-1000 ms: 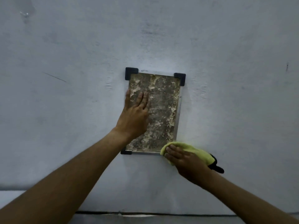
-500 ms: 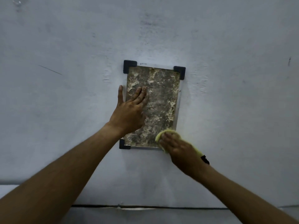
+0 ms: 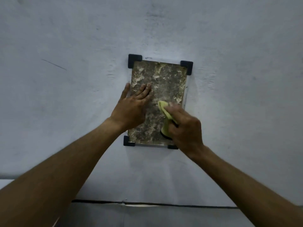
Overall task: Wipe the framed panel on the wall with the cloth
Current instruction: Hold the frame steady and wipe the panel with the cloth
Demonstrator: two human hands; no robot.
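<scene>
A framed panel with black corner brackets hangs on the pale wall; its surface is dark and mottled with whitish smears. My left hand lies flat on the panel's left side, fingers spread, thumb over the left edge. My right hand grips a bunched yellow-green cloth with a black trim and presses it against the lower right part of the panel. That hand hides the panel's lower right corner and most of the cloth.
The pale painted wall fills the view around the panel, with a thin dark scratch at the left. A dark horizontal seam runs along the wall below my arms.
My right hand has moved the cloth up from below the panel's bottom right corner onto the panel's lower right surface. My left hand stays flat on the left side.
</scene>
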